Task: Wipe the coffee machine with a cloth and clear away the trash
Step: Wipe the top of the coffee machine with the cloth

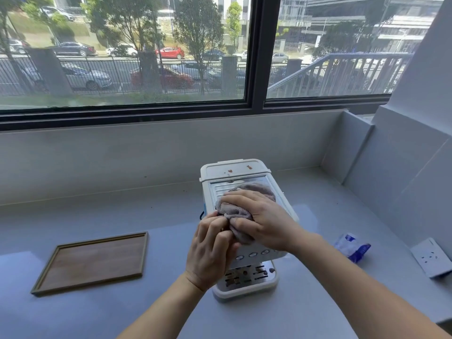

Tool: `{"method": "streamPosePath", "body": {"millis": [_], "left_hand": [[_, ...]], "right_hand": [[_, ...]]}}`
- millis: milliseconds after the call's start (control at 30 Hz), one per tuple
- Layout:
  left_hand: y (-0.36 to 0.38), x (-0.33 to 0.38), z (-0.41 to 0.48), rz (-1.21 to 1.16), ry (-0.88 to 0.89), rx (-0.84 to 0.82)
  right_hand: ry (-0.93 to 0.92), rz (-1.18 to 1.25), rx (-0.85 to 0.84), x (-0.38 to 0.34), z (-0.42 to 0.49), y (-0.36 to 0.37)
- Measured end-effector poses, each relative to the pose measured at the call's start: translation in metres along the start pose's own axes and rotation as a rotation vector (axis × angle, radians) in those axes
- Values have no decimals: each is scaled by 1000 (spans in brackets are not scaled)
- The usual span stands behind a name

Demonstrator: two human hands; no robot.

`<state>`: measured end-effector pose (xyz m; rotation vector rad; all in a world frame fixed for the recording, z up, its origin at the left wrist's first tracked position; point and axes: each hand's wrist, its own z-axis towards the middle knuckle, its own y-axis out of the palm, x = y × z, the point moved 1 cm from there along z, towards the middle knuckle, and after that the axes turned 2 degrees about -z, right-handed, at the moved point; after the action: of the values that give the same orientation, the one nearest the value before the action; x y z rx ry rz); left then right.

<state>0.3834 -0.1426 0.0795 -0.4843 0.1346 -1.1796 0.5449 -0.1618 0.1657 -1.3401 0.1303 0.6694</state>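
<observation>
Partly beneath both hands point(212, 250) point(260, 217), cloth point(255, 190)

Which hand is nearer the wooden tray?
Left. The left hand, fingers curled at the edge of the cloth by the left side of the coffee machine, is right of the wooden tray. The right hand holds the cloth on the machine's top, farther right.

A wooden tray point(93, 261) lies on the grey counter point(73, 314) below a window point(146, 57).
</observation>
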Motion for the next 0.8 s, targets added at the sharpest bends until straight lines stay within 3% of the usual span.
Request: {"method": "streamPosePath", "body": {"millis": [133, 267, 333, 433, 500, 633, 800], "left_hand": [[-1, 1, -1, -20, -2, 4], [-1, 0, -2, -40, -32, 0], [0, 0, -2, -34, -39, 3], [-2, 0, -4, -33, -56, -9], [-2, 1, -4, -44, -63, -20], [-2, 5, -2, -56, -122, -24], [-7, 9, 10, -49, -191, -37]], "right_hand": [[-87, -87, -113, 13, 4, -20], [82, -111, 17, 28, -4, -26], [28, -106, 20, 17, 3, -16], [-95, -35, -142, 5, 13, -8], [-77, -26, -192, 18, 12, -20], [80, -153, -15, 32, 7, -31], [-98, -74, -113, 7, 6, -11]]}}
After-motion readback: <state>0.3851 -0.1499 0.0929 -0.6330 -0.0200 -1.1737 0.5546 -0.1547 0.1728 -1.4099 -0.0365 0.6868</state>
